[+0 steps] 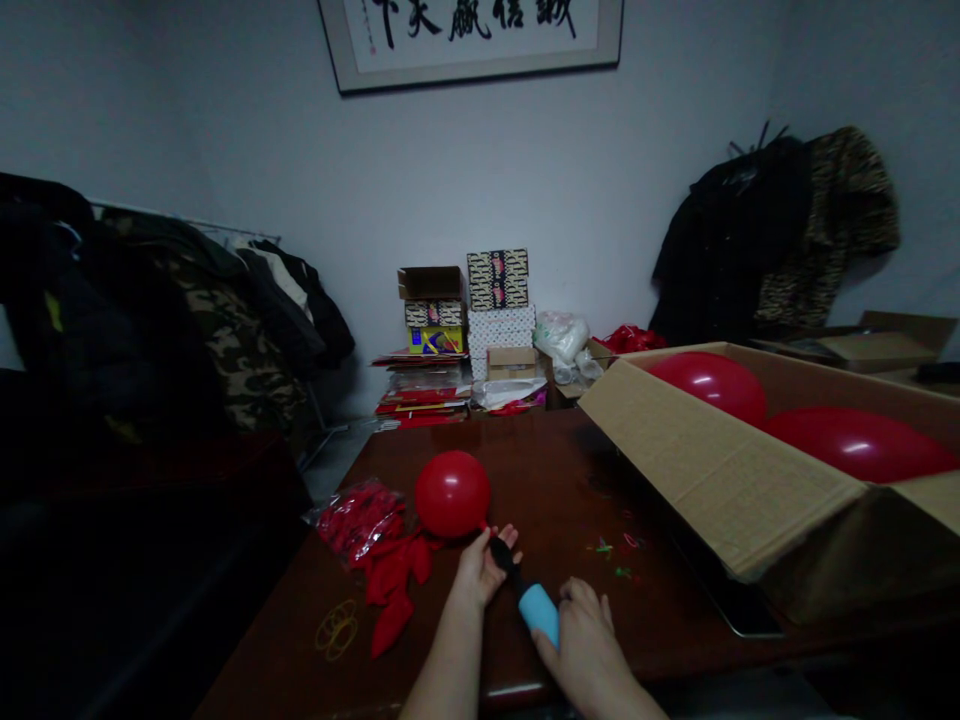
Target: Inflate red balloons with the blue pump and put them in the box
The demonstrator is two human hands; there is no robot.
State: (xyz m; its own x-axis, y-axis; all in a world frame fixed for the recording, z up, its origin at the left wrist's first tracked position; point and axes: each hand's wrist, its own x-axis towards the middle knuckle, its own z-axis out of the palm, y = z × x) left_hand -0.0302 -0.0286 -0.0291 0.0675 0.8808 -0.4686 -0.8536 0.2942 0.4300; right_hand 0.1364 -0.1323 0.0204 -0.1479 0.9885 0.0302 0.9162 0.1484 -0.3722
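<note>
A partly inflated red balloon (452,494) rests over the table with its neck toward me. My left hand (484,566) pinches that neck against the black tip of a hand balloon pump (538,612); some of its fingers are stretched out. Around the pump's light blue body, my right hand (585,640) is closed. To the left lie limp red balloons (394,580) beside a clear plastic bag of red balloons (364,518). Yellow rubber bands (337,630) lie nearer the table's left edge.
An open cardboard box (720,470) holding inflated red balloons (855,440) takes up the right side. A dark flat device (739,605) lies partly under it. Small coloured bands (622,555) are scattered mid-table. Stacked boxes (499,325) stand at the back.
</note>
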